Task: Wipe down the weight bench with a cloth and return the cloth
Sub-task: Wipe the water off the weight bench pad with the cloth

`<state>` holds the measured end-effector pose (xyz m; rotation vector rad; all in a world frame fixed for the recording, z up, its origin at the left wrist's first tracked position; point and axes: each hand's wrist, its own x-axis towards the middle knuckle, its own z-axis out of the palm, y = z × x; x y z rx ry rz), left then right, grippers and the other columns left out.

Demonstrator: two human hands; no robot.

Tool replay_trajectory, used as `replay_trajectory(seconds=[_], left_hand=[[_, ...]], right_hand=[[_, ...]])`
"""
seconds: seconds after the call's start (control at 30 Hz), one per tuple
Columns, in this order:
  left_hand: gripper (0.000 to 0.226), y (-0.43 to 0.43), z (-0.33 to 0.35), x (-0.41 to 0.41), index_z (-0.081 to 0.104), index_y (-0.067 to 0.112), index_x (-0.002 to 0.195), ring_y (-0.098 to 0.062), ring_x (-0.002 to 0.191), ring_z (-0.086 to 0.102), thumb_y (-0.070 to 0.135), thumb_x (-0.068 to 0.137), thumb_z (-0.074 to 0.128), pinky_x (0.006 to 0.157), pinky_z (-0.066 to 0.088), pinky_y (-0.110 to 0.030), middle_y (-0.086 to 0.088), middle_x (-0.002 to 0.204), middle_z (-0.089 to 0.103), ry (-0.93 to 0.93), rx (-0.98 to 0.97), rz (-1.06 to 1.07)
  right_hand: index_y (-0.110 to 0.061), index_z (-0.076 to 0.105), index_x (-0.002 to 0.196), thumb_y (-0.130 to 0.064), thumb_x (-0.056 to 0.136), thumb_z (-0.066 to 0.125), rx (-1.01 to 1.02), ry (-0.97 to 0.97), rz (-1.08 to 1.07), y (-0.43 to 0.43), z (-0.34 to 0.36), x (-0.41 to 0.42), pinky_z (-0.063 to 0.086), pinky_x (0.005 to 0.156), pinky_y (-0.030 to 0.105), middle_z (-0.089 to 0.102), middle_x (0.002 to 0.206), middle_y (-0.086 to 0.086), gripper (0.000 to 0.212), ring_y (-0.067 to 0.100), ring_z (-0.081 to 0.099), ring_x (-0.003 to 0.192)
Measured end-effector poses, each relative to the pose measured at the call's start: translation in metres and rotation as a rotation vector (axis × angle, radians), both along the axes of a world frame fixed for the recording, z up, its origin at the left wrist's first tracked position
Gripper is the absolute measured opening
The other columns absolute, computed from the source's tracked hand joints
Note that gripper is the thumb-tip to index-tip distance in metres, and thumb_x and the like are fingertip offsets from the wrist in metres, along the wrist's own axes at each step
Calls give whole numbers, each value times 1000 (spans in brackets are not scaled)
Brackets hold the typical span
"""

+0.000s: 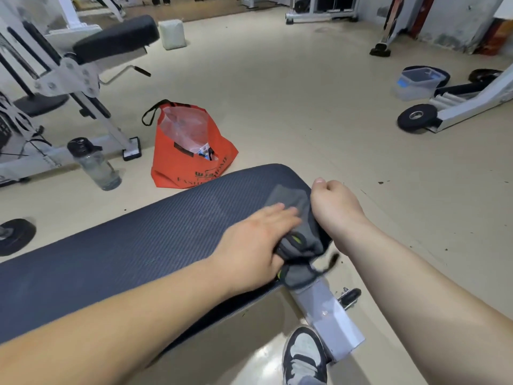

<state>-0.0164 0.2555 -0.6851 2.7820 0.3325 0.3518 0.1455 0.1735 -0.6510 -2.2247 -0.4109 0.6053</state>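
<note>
The weight bench point(144, 245) has a dark ribbed pad that runs from lower left to its rounded end at centre. A grey cloth point(298, 240) with dark trim and a bit of yellow-green lies bunched on the pad's near right edge and hangs over it. My left hand point(258, 240) lies flat on the cloth, fingers stretched out and pressing it to the pad. My right hand point(334, 207) is at the cloth's right side, fingers curled around the bench end; whether it grips the cloth or the pad is hidden. The bench's white frame point(330, 320) shows below.
An orange shopping bag point(188, 154) stands on the floor beyond the bench, a water bottle point(93, 163) to its left. A white exercise machine point(69, 87) fills the left. Weight plates point(416, 116) and a plastic container point(417, 83) lie at right. My shoe point(304, 355) is below.
</note>
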Motion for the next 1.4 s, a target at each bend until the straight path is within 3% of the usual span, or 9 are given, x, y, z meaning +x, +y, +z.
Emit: replay_trajectory(seconds=[0.13,0.33,0.47,0.57,0.77,0.87,1.07,1.2,1.4], left_hand=[[56,49,16,14,53,24,146,-9,148,36,20,90,59,123,26,-24,8,157,46,129,-42,-224],[60,21,13,81,42,23,148,-18,153,23,16,90,56,120,28,-36,3,162,36,79,-79,478],[56,-23,9,77,48,23,141,-16,136,47,18,85,56,92,48,-31,5,145,52,23,-156,74],[64,12,15,58,48,25,146,-9,145,38,15,84,55,111,37,-24,8,155,47,72,-60,-133],[57,86,19,6,54,29,133,-23,134,49,13,78,62,104,47,-39,1,135,58,84,-34,467],[54,51,16,-4,54,26,132,-22,140,41,16,80,65,101,50,-45,4,137,56,103,-23,597],[64,32,21,-47,52,38,142,-8,144,42,31,79,53,111,44,-31,19,151,50,105,40,188],[47,69,32,-51,53,27,128,-31,128,53,19,83,61,86,49,-43,-4,126,57,190,-72,732],[66,2,20,-69,46,32,147,-11,153,25,15,85,57,115,39,-35,15,161,37,28,-98,457]], right_hand=[[-22,46,77,-49,96,25,25,-59,-1,0,-4,2,40,85,42,53,98,8,39,34,53,102],[-22,47,77,-51,93,25,44,-109,-39,-2,1,5,45,91,46,60,102,9,40,36,56,104],[-17,65,108,-48,98,27,-15,-154,-37,-6,0,12,46,103,50,54,126,15,50,40,51,123],[-20,66,112,-46,97,30,-26,-182,-11,-9,-3,12,47,103,47,50,124,11,48,39,52,120],[-16,64,84,-38,100,46,53,-175,186,-4,3,-5,43,69,32,65,77,-2,33,23,60,79],[-16,68,82,-44,94,53,-64,-210,304,4,6,-16,55,79,36,70,80,-1,34,26,66,87],[-17,66,85,-41,93,52,-162,-298,354,9,11,-24,56,89,41,70,94,4,29,33,60,105],[-16,69,89,-41,93,55,-150,-281,419,7,11,-31,57,87,41,72,88,3,29,30,64,99],[-19,69,87,-39,92,53,-115,-270,456,10,16,-36,58,86,41,72,84,-1,26,25,68,88]])
